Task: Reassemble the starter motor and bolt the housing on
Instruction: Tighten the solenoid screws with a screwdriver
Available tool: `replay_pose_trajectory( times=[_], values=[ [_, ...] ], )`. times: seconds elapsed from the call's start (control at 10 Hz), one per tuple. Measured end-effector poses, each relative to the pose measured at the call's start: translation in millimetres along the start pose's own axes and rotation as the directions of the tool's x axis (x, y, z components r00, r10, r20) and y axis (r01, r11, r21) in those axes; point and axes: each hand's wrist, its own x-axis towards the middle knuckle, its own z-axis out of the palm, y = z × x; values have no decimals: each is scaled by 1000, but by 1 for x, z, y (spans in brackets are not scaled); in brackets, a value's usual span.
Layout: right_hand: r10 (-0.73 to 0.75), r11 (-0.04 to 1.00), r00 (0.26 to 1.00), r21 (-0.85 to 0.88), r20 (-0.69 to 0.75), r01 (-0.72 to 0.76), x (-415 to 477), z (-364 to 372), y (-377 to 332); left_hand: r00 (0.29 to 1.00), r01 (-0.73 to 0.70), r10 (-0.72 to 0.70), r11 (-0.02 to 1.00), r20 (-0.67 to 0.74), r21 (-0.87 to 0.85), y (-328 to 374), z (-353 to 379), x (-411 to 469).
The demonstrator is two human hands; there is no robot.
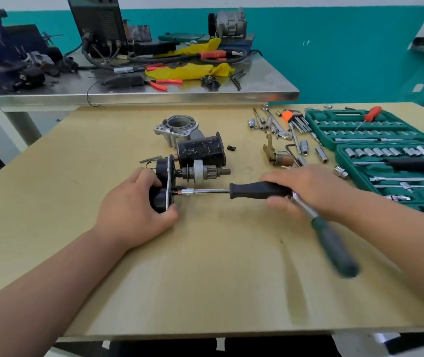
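The left hand (138, 204) gripped the black starter assembly (161, 167) on the wooden table (205, 266). The right hand (308, 191) clasped the socket driver (257, 190).

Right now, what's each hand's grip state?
Left hand: closed on the starter's black end piece.
Right hand: closed on the driver handle, ratchet beneath.

Two hands were in view, one left (133, 210) and one right (308, 191). There were two tables: one wooden table (205, 279) and one steel table (257, 81). Starter parts numbered three: one aluminium housing (177, 127), one black motor body (201, 149) and one end-plate assembly (163, 168). Long tools numbered two: one black-handled driver (257, 190) and one ratchet (334, 243). Also counted were two green socket trays (310, 119), one hex-key set (294, 119) and one red-handled screwdriver (372, 112). The loose sockets were too small to count surely.
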Motion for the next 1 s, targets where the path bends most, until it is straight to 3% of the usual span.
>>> replay_pose_trajectory(
  times=[0.1,0.2,0.3,0.4,0.5,0.6,0.7,0.8,0.9,1.0],
  values=[
    [290,742,936,570,200,-352,7,5,-3,1000,31,-31,999,-3,-13,-3,0,1],
    [247,162,806,797,538,-582,8,-2,-2,999,41,-41,999,-9,-2,-3,0,1],
    [213,2,674,690,707,-724,3,0,-4,1000,5,-5,1000,6,24,0,0,-1],
    [321,567,824,602,467,-562,0,-6,-6,1000,3,-4,1000,12,21,1,0,-1],
    [-49,984,998,-168,46,56,1,-7,7,1000,16,-16,1000,13,-10,-1,0,-1],
    [141,967,986,200,88,-156,4,-2,-3,999,34,-34,999,9,-38,-3,1,0],
    [212,374,850,763,483,-527,4,-1,-1,998,63,-64,997,-13,-53,-6,2,2],
    [188,341,832,760,521,-553,2,-2,0,999,42,-42,999,-1,-19,-5,2,0],
    [182,979,926,27,331,-202,2,3,3,999,35,-35,999,19,-19,-2,1,-1],
    [128,980,953,-186,276,-77,0,14,7,999,30,-29,999,14,-26,-1,0,0]
  ],
)
